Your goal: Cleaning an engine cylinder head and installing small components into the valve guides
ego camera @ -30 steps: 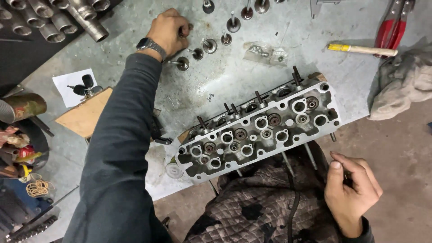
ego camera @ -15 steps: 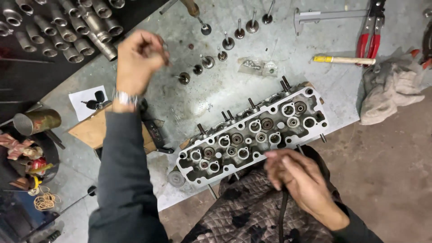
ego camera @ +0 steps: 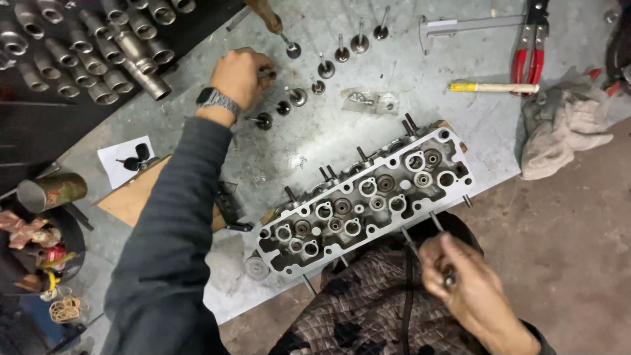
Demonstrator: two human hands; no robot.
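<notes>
Engine valves [ego camera: 299,96] standing in a loose row on the grey counter [ego camera: 328,141], heads down, stems up, at the far side. Left hand [ego camera: 240,77] stretched out over that row, grip curled shut on one small valve at the fingertips, watch on the wrist. Just beside it, another valve [ego camera: 263,120] lying on its side. Nearer, a cylinder head [ego camera: 365,197] set slantwise at the counter's near edge, round ports facing up. Right hand [ego camera: 463,283] low, below that edge, grip pinched around a thin dark rod; exactly what kind, cannot tell. Further off: a small clear bag [ego camera: 371,100], a yellow-handled tool [ego camera: 493,87], red-handled pliers [ego camera: 529,49], a crumpled rag [ego camera: 562,128], a rack of metal sockets [ego camera: 85,52] at far left.
</notes>
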